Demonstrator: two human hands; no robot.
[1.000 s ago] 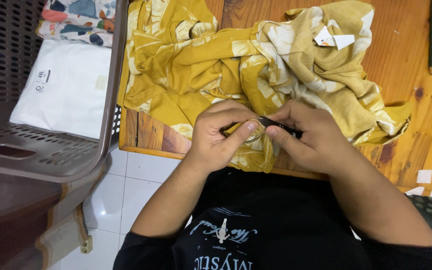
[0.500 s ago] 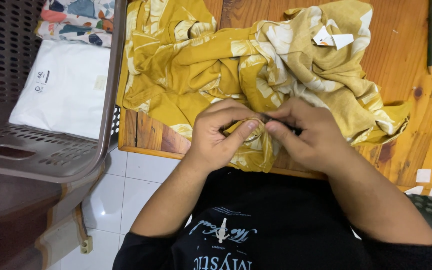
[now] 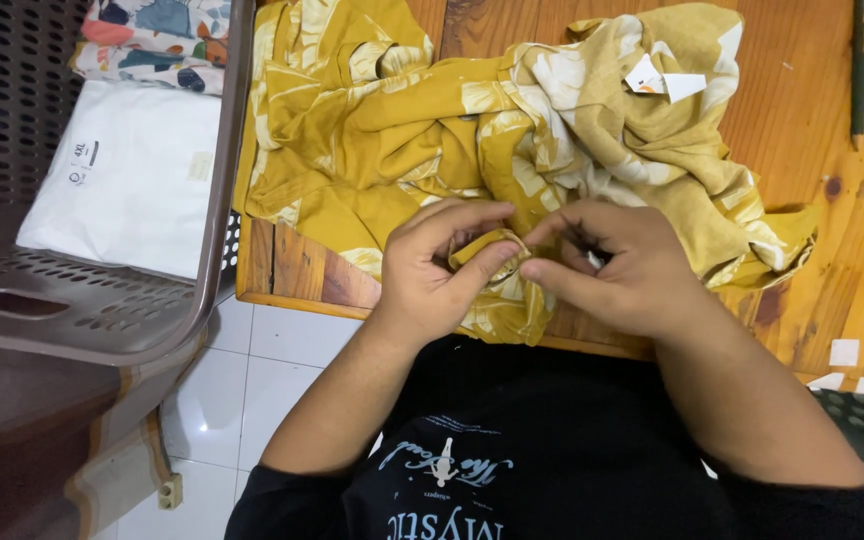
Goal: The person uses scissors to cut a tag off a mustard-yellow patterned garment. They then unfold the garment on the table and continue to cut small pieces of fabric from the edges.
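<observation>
Both hands pinch one small fold of the yellow patterned garment (image 3: 512, 150) at the table (image 3: 812, 200) near edge: left hand (image 3: 442, 265) and right hand (image 3: 617, 265) each clenched in a grip on it. The crumpled cloth sprawls left to right across the table.

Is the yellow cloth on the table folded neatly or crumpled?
Crumpled: the yellow cloth lies bunched in loose wrinkles, both hands pinching its near edge.

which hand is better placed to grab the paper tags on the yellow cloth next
Probably the right hand. The white paper tags lie on the yellow cloth up on its side of the wooden table. The left hand pinches a fold of the cloth and would have to cross over.
</observation>
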